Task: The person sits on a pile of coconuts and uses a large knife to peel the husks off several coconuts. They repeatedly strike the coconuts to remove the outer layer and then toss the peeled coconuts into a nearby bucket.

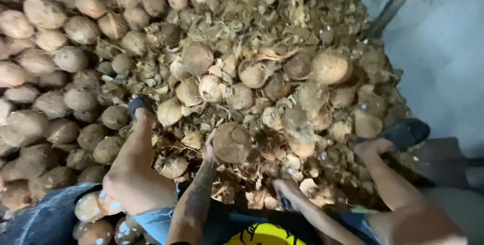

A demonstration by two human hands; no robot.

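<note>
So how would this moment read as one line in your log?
left hand: holds brown coconut | right hand: low by husk scraps, grip unclear | coconut pile: ahead

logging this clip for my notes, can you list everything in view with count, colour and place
coconuts: too many to count, brown and tan, heaped across the left and top
husk scraps: a loose brown litter, centre and right of the heap
peeled coconuts: a few, brown with pale patches, in a dark tub at the bottom left
dark tub: one, bottom left corner
grey floor: right side
sandals: two, dark, one on each foot resting on the heap
left hand: holds one brown coconut at centre
right hand: low centre, grips a dark handle; what it belongs to is hidden
</note>
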